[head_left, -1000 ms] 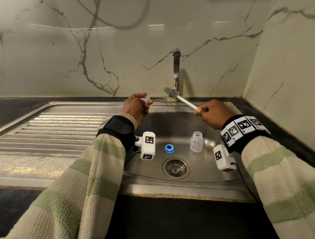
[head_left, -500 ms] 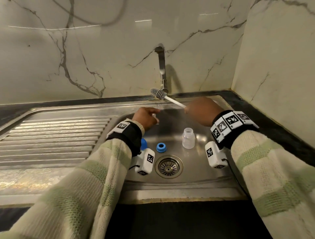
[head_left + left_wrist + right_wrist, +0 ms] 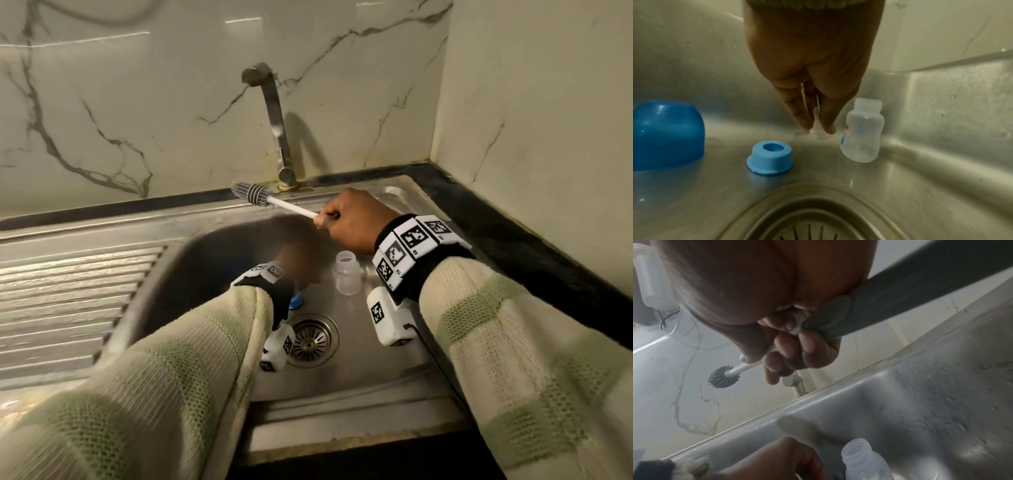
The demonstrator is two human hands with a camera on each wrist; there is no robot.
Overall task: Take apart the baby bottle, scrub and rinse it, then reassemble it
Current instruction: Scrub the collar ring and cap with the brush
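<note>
My left hand (image 3: 818,128) reaches down into the sink and pinches the clear nipple (image 3: 815,136), whose base touches the basin floor. In the head view this hand (image 3: 294,260) is blurred. The open clear bottle (image 3: 862,134) (image 3: 347,274) stands upright just right of it. The blue collar ring (image 3: 769,158) (image 3: 296,303) lies in front of the nipple, and the blue cap (image 3: 663,134) sits at the left. My right hand (image 3: 346,226) grips the white handle of the grey bottle brush (image 3: 251,193) (image 3: 723,378), held above the basin's back rim.
The drain strainer (image 3: 310,339) sits in the basin floor near my left wrist. The tap (image 3: 274,126) rises behind the sink, with no water seen running. A ribbed drainboard (image 3: 68,291) spreads left; a marble wall (image 3: 531,137) closes the right side.
My left hand has dropped from near the back rim down to the basin floor with the nipple. The right hand has kept the brush raised in about the same place.
</note>
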